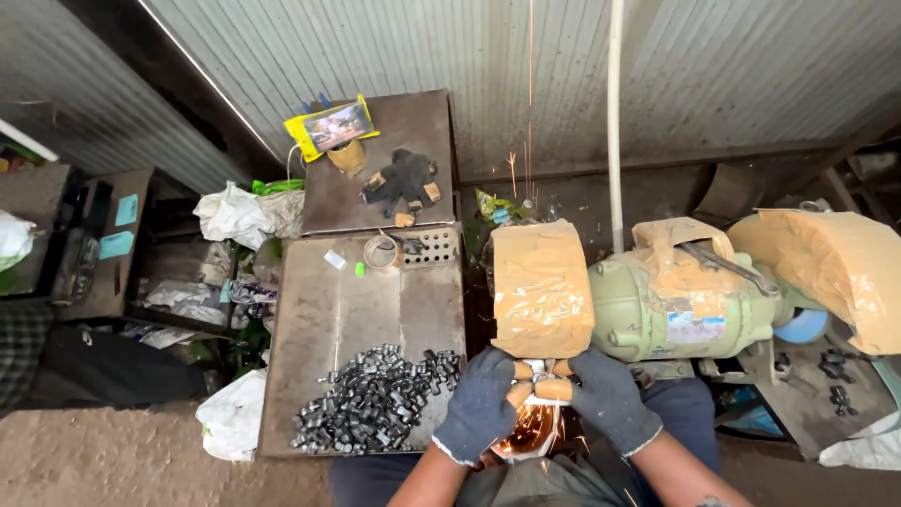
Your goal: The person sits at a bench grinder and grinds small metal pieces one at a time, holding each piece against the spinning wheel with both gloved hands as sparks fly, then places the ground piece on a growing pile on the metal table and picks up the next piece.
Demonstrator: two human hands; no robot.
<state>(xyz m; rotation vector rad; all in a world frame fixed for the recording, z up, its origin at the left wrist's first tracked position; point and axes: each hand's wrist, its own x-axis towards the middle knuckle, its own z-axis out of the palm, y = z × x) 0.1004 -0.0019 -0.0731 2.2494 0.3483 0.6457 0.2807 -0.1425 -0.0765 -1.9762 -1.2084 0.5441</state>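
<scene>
Taking the pale green bench grinder (657,305) as landmark: both hands work just below its left wheel guard (540,286), which is wrapped in brown tape. The left hand (481,404) and the right hand (608,399), each in a dark grey glove with taped fingertips, are clenched from either side on a small pale workpiece (538,380) pinched between their fingertips, held right under the guard. Orange sparks (526,437) spray down beneath the hands, toward the person's lap, and a few thin streaks rise above the guard. Left of the grinder lies a flat metal counter (347,310); on its near end, just left of the left hand, sits a heap of small dark metal cylinders (375,399). Farther back on the counter lie a roll of tape (381,252) and a pair of dark gloves (404,180).
</scene>
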